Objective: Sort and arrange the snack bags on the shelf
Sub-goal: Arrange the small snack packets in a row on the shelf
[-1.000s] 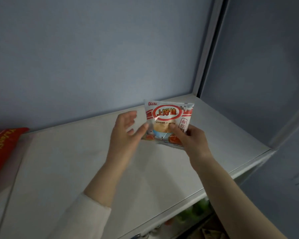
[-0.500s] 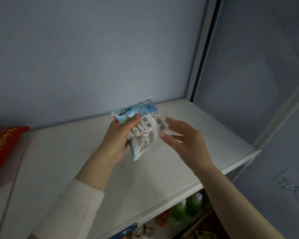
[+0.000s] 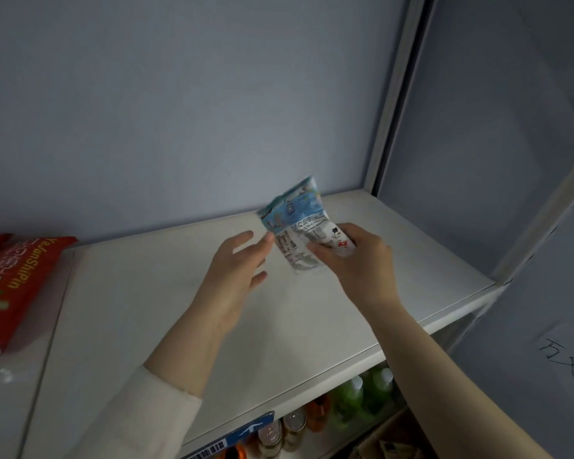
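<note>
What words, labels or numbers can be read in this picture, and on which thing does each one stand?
"YaJunShiPin": on the red bag at the left of the shelf.
Print on the back of the snack bag in the right hand: too blurred to read.
The handwritten marks on the grey panel at the right: not legible.
The blue shelf tag with barcode: too small to read.
</note>
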The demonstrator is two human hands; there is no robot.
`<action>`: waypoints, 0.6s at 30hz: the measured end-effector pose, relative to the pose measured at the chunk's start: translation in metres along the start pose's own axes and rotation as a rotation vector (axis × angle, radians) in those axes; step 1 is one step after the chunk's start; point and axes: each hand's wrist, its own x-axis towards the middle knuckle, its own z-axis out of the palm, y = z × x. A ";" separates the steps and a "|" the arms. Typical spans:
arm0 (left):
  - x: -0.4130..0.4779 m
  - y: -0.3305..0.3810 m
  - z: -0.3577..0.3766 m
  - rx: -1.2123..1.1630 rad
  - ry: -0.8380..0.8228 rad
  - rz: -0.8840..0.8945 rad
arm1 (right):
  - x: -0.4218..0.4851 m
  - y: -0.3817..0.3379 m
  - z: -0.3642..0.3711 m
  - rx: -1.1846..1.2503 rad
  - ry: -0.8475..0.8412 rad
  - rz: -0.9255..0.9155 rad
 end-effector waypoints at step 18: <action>-0.080 0.044 -0.126 0.068 0.124 0.075 | -0.065 -0.126 0.023 -0.352 -0.876 -0.377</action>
